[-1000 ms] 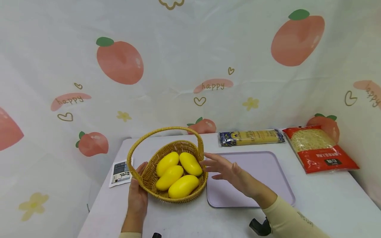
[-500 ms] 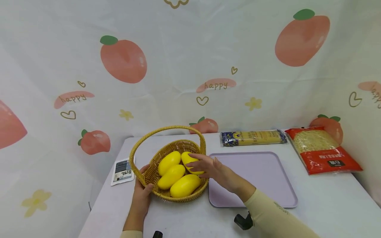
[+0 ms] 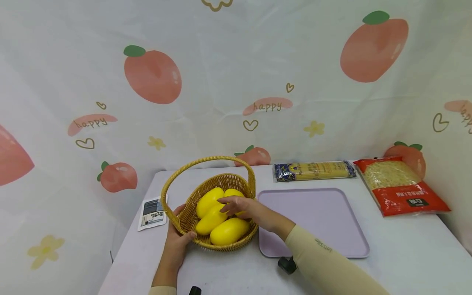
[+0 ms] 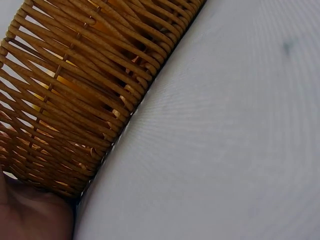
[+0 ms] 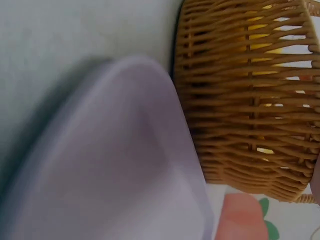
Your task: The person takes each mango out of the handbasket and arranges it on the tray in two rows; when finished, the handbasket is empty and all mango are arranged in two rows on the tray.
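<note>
A wicker basket with an arched handle holds several yellow mangoes. My left hand grips its left side, thumb over the rim and fingers along the outer wall. In the left wrist view, part of that hand shows against the woven wall. Over the basket's right side reaches my right hand, fingers stretched loosely above the mangoes and partly covering the back right one. The right wrist view shows mostly the outside of the basket, with only a sliver of the hand at the edge.
A pale purple tray lies just right of the basket. Behind it is a packet of noodles; a red bag of pale dry food lies at the far right. A white-and-dark pouch lies left of the basket. A printed curtain hangs behind the table.
My right hand has moved left from beside the basket's right rim to above the mangoes. My left thumb has come over the rim. The basket stays in place.
</note>
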### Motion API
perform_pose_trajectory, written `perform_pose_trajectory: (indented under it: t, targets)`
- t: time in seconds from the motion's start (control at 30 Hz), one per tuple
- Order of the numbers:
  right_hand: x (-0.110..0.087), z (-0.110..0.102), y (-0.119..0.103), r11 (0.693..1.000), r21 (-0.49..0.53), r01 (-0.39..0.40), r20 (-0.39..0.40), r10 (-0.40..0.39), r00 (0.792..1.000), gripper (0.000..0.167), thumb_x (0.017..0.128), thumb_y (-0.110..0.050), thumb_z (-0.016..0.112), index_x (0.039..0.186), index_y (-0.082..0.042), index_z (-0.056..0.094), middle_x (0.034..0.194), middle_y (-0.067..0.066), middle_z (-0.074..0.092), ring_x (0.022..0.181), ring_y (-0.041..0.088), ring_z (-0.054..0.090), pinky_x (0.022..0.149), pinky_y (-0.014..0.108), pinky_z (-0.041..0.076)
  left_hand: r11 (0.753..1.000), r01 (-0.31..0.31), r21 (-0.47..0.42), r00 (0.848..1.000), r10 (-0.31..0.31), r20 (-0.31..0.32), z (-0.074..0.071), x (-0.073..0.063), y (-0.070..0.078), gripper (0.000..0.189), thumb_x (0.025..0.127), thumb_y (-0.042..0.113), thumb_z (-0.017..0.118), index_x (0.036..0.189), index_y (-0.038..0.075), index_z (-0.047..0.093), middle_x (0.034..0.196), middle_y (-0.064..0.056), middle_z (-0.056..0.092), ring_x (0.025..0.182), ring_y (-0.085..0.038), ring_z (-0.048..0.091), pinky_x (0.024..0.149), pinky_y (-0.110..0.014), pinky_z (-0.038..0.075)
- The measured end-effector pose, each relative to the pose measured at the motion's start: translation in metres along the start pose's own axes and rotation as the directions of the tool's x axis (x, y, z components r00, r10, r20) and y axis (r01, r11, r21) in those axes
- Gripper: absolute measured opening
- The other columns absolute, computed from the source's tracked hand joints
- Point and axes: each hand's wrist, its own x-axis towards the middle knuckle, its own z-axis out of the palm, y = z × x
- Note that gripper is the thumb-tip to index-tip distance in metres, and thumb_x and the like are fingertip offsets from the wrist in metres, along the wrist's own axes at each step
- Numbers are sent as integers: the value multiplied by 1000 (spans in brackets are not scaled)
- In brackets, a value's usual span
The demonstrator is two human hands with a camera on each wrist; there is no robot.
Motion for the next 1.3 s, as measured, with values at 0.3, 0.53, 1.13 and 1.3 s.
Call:
perform_pose_trajectory:
  t: [0.3,0.53,1.13,1.3]
  targets:
    - [11,3,1,965,-253,-74,122,107,987,60,114,-52,49,155,-10,61,151,2,63,140,15,54,120,38,40,1000,-25,-19,1000,25,17,1,-1,1,94,95,22,88,168,17,30,165,-9,38,144,-26,47,113,-26,43]
    - [21,7,2,900,-422,-107,166,193,967,54,105,-46,69,150,-16,66,145,-15,62,135,6,52,119,38,40,1000,-30,0,999,30,21,2,-2,4,86,99,20,83,167,20,31,165,-11,39,143,-25,49,113,-25,43]
    - [25,2,4,913,-384,-137,156,210,965,43,106,-40,69,144,-21,71,133,-20,65,124,5,56,115,35,42,1000,-22,-22,1000,22,9,3,-2,3,88,98,14,83,168,16,29,165,-11,37,144,-27,46,113,-26,44]
    - [23,-1,3,933,-325,-153,161,214,963,42,105,-36,70,145,-22,70,139,-19,64,131,7,54,117,38,41,999,-34,-19,999,34,9,2,-2,1,87,99,15,82,168,16,29,166,-11,37,144,-25,47,113,-27,44]
